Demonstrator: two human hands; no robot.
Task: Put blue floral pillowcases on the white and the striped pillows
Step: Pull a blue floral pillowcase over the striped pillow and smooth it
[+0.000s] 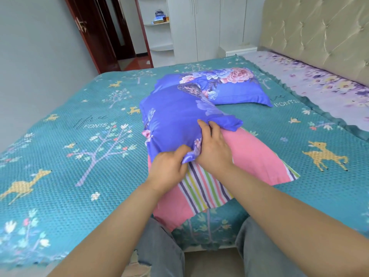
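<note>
The pink striped pillow (257, 154) lies on the bed in front of me, its far half inside a blue floral pillowcase (171, 120). My left hand (169, 168) pinches the bunched open edge of that pillowcase over the stripes. My right hand (213, 146) grips the same edge just to the right, fingers curled into the fabric. Behind them a second pillow (237, 88) rests fully covered in a blue floral pillowcase. No bare white pillow is in view.
The bed carries a teal bedspread (69, 152) with deer and tree prints. A purple floral sheet (319, 84) and a padded headboard (319, 31) lie at the right. A white wardrobe (209, 23) and a dark red door (95, 31) stand beyond. My knees (159, 252) touch the bed edge.
</note>
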